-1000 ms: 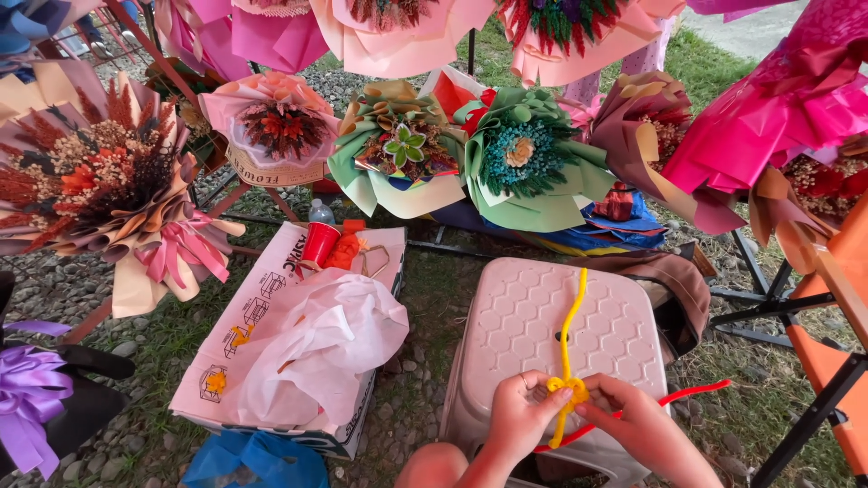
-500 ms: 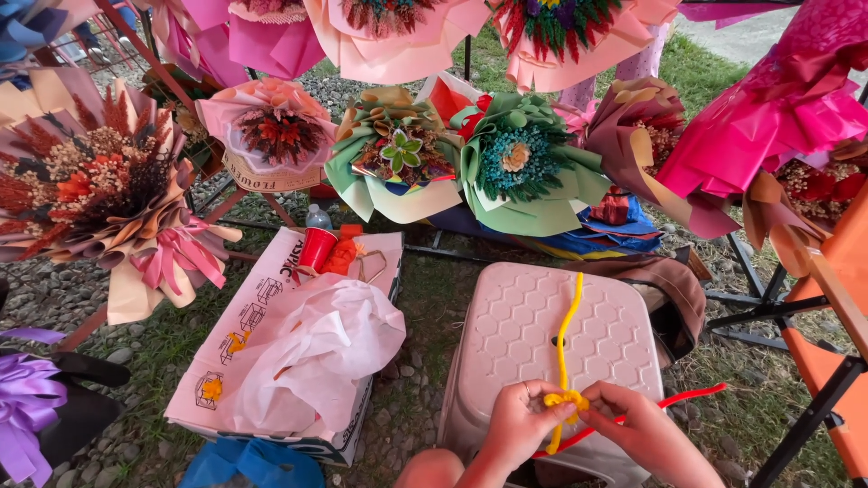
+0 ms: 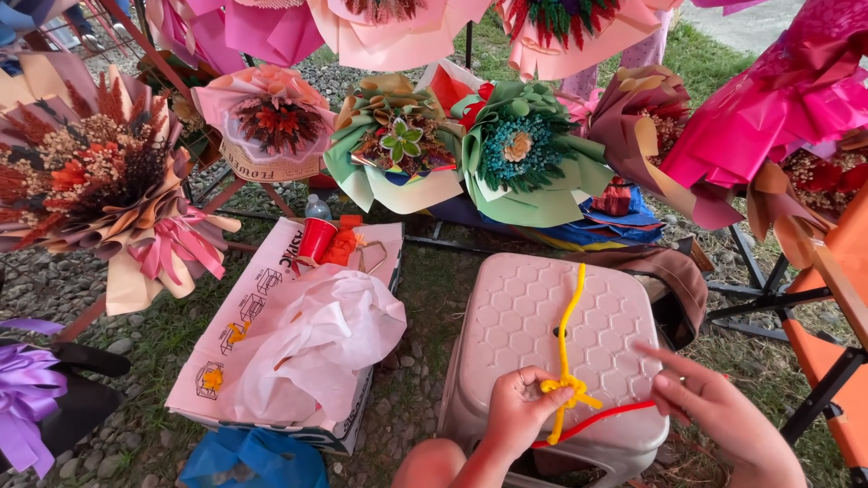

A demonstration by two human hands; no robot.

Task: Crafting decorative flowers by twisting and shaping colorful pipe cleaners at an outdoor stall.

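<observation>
The left hand (image 3: 520,411) pinches shut on a fuzzy yellow pipe cleaner (image 3: 568,348) where it twists into a small knot against a thin red pipe cleaner (image 3: 601,421); the yellow stem rises straight up from the fist, and the red one runs sideways toward the right hand (image 3: 714,407). The right hand is spread, fingers extended and holding nothing, its fingertips just beside the free end of the red stem. Both hands work directly over a pale pink plastic stool with a honeycomb-patterned top (image 3: 542,316). To the left of the left hand a flattened cardboard box (image 3: 271,298) lies on the grass under a crumpled white plastic bag (image 3: 316,339), with a red plastic cup (image 3: 316,239) at its far end. Beyond the stool stand paper-wrapped bouquets, among them a green-wrapped bouquet with a teal centre (image 3: 520,154). With only one hand gripping, the twist may loosen and spring apart, since the red stem has nothing to steady it; a slack pinch could also let both stems slide off the stool onto the grass.
</observation>
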